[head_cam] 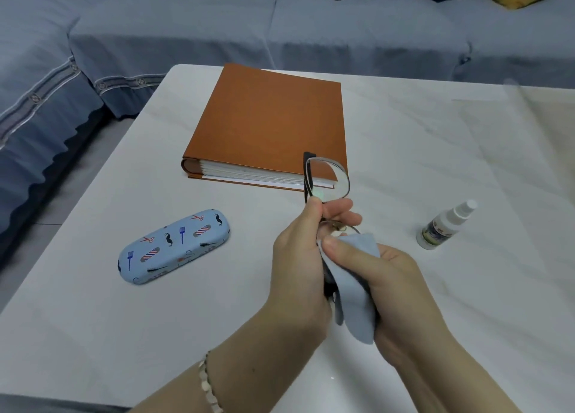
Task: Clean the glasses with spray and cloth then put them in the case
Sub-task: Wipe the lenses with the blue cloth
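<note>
I am seeing the left hand [298, 250] gripping the glasses [326, 179] near the bridge, upper lens standing upright. The right hand [385, 285] is pinching a light-blue microfibre cloth [354, 288] against the lower lens. The closed barber-print glasses case [174, 247] is lying at nine o'clock, the spray bottle [443, 226] at three, the brown album [267, 123] at twelve.

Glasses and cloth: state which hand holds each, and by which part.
Left hand grips the glasses around the bridge; right hand pinches the blue cloth against the lower lens.
</note>
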Demonstrator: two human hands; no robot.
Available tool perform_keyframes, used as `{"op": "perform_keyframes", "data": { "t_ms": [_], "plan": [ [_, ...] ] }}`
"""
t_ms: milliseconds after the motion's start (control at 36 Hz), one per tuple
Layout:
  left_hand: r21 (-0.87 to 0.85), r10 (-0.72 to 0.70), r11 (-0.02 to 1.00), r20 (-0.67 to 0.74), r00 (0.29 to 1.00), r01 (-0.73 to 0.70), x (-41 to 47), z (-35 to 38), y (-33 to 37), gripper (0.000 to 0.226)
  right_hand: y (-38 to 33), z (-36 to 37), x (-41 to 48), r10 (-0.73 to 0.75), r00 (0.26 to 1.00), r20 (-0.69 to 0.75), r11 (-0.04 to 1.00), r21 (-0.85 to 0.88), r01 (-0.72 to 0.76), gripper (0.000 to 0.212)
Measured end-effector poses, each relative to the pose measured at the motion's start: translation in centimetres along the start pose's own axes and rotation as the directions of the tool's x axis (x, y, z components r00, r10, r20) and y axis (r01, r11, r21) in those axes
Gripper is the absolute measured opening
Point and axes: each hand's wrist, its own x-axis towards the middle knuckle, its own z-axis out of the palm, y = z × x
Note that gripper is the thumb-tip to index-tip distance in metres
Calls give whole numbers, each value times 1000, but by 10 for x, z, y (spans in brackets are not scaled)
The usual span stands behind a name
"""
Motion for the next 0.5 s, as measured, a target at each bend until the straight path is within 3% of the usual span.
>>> {"op": "perform_keyframes", "data": {
  "t_ms": [111, 278, 389, 500],
  "plan": [
    [20, -8, 1000, -13, 1000, 8, -3, -4, -3, 48, 0, 6, 4, 22, 1000, -10, 989, 147, -20, 11],
    [43, 32, 999, -41, 999, -30, 1, -6, 2, 50, 12, 8, 4, -75, 988, -134, 995, -82, 65, 17],
    [-78, 19, 997, -74, 997, -25, 8, -10, 9, 56, 17, 9, -3, -94, 990, -107, 971, -228, 68, 29],
    [-66, 22, 997, -84, 996, -27, 8, -11, 9, 56, 13, 3, -3, -24, 999, -42, 979, -204, 15, 22]
  ]
}}
